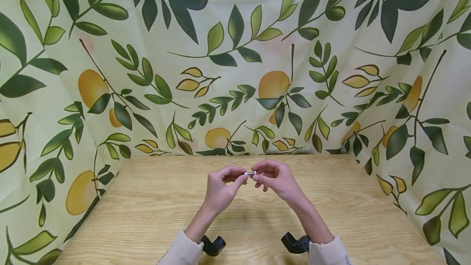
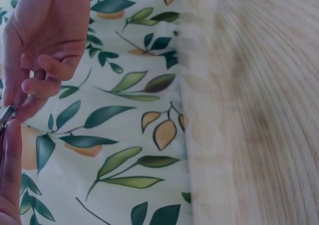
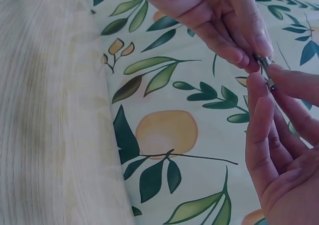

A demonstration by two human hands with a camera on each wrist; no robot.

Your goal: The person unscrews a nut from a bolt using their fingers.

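Observation:
A small metal bolt (image 1: 250, 173) is held between the two hands above the table, lying nearly level in the head view. My left hand (image 1: 220, 189) pinches one end between thumb and fingertips. The other end is pinched by my right hand (image 1: 277, 181), its remaining fingers loosely bent. Close up in the right wrist view, the bolt (image 3: 265, 69) shows a ridged, thread-like shaft and a smoother cylindrical end on the right hand's side. At the edge of the left wrist view, the bolt (image 2: 7, 114) is partly covered by fingertips.
Beneath the hands spreads a light wood-grain table (image 1: 165, 203). A cloth (image 1: 235, 77) printed with leaves and fruit hangs behind it and along both sides. Black wrist-worn devices (image 1: 213, 246) sit by the sleeves.

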